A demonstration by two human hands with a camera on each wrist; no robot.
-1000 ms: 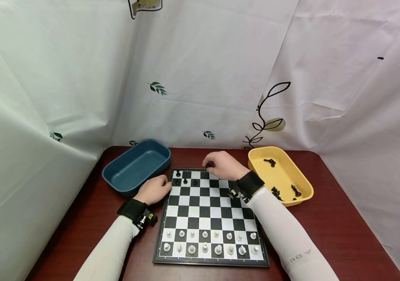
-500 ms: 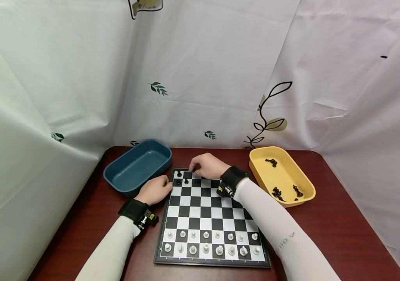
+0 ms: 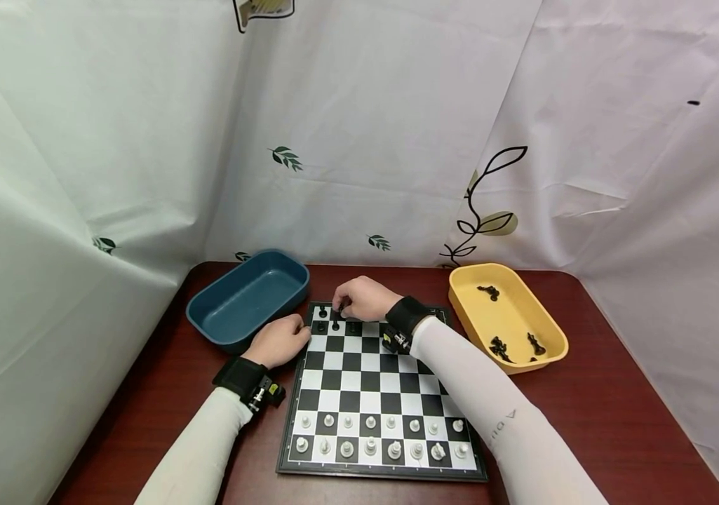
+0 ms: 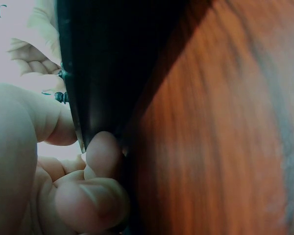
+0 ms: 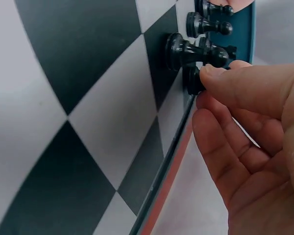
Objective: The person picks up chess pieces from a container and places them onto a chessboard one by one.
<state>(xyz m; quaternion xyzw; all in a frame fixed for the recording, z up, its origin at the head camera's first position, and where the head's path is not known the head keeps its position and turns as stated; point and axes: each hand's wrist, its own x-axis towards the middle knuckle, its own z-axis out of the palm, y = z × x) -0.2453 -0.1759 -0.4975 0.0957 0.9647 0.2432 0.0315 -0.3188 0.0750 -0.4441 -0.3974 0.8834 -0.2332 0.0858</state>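
Note:
A black-and-white chessboard (image 3: pixel 360 381) lies on the table. My right hand (image 3: pixel 365 298) pinches a black chess piece (image 5: pixel 193 81) between thumb and fingers on the board's far row; its top is hidden, so its kind does not show. Beside it at the far left corner stands a black rook (image 3: pixel 323 311). Several black pawns stand one row nearer, the closest pawn (image 5: pixel 188 53) being beside my thumb in the right wrist view. My left hand (image 3: pixel 276 341) grips the board's left edge, with fingers (image 4: pixel 104 152) against its dark side in the left wrist view.
White chess pieces (image 3: pixel 370 446) fill the two near rows. A yellow tray (image 3: pixel 469 319) at the right holds several loose black pieces. A blue tray (image 3: pixel 210 333) stands at the back left, close to my left hand. White cloth (image 3: pixel 359 140) hangs behind the table.
My right hand has moved left along the board's far edge with the black chess piece, and down to the square beside the rook. The left hand has stayed at the board's edge.

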